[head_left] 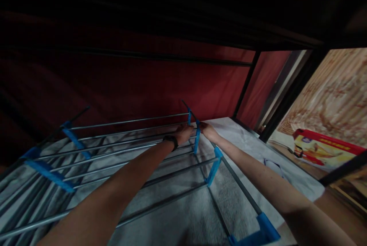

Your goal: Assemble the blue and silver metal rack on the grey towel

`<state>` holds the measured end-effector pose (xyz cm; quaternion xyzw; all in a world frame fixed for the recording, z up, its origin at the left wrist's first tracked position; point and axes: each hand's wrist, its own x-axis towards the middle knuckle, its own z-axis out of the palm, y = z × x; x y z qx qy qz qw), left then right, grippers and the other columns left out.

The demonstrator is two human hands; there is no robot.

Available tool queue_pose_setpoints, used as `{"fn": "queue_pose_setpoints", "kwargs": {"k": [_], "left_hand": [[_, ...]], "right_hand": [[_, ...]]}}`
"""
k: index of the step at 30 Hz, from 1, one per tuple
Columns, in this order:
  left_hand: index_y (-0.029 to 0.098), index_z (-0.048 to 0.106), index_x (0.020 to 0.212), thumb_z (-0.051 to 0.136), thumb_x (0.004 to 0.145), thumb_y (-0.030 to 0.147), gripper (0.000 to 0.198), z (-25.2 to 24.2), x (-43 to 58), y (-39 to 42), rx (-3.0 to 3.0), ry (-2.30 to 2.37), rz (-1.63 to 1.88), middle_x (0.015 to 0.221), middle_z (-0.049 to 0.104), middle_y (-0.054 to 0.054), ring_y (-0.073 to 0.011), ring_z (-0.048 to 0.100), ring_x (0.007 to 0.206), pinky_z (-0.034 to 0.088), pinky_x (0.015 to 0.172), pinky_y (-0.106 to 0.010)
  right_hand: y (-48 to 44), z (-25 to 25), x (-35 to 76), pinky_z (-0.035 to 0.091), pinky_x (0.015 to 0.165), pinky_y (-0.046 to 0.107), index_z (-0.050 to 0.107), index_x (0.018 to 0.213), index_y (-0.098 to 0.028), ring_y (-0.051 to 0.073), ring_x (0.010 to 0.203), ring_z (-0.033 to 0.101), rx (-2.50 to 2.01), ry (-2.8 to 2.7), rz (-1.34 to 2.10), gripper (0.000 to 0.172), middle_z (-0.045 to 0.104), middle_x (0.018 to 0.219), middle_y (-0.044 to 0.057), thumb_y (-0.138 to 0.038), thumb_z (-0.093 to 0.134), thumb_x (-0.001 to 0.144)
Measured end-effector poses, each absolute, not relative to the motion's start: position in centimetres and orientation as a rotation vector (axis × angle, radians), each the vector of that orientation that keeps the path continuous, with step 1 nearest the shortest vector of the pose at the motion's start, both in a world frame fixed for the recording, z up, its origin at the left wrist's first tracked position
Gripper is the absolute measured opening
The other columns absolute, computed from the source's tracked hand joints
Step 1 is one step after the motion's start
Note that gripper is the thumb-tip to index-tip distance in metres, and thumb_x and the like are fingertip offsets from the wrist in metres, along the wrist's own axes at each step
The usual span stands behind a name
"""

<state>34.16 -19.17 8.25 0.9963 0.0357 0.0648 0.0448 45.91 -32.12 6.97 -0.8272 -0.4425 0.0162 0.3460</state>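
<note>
A rack of thin grey metal tubes (pixel 114 149) joined by blue plastic connectors lies across the white cloth. My left hand (pixel 184 134), with a dark band (pixel 171 141) at the wrist, is closed around a tube near its right end. From the other side, my right hand (pixel 209 132) has its fingers bent against a blue connector (pixel 197 140) in the far part of the frame. Its fingertips are partly hidden. Nearer to me sit another blue connector (pixel 213 166) and a blue corner piece (pixel 265 228).
Loose tubes (pixel 25 200) lie at the left. Dark metal posts (pixel 298 93) and a low dark structure overhead surround the white-covered surface (pixel 229 204). Red fabric (pixel 143 89) hangs behind. Glasses (pixel 273 166) rest beside my right forearm; a red and yellow box (pixel 327 150) stands outside.
</note>
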Motion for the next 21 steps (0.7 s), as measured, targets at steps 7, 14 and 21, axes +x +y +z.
{"fn": "queue_pose_setpoints", "kwargs": {"k": [7,14,21], "left_hand": [[0.027,0.064,0.12,0.035,0.102,0.033,0.034,8.3,34.2,-19.3,3.001,0.126,0.263,0.112,0.073,-0.007,-0.0233,0.067,0.101,0.046,0.088,-0.033],[0.027,0.068,0.111,0.036,0.101,0.039,0.036,9.2,34.3,-19.6,2.882,0.197,0.334,0.106,0.074,-0.007,-0.0227,0.069,0.098,0.047,0.079,-0.03],[0.027,0.069,0.109,0.035,0.101,0.038,0.037,9.5,34.3,-19.8,2.869,0.208,0.323,0.102,0.075,-0.006,-0.0216,0.068,0.096,0.046,0.077,-0.028]], "right_hand": [[-32.6,7.0,45.6,0.04,0.064,0.024,0.062,0.091,-0.017,0.015,0.068,0.055,-2.115,-1.057,0.104,0.025,0.066,0.08,0.006,-0.022,0.038,0.094],[-32.8,7.0,45.5,0.045,0.074,0.026,0.065,0.1,-0.016,0.017,0.077,0.06,-2.086,-1.029,0.154,0.028,0.068,0.088,0.006,-0.022,0.039,0.093],[-32.9,6.7,45.4,0.048,0.087,0.028,0.067,0.101,-0.016,0.019,0.093,0.064,-2.073,-1.042,0.087,0.024,0.071,0.099,0.009,-0.017,0.045,0.091]]}}
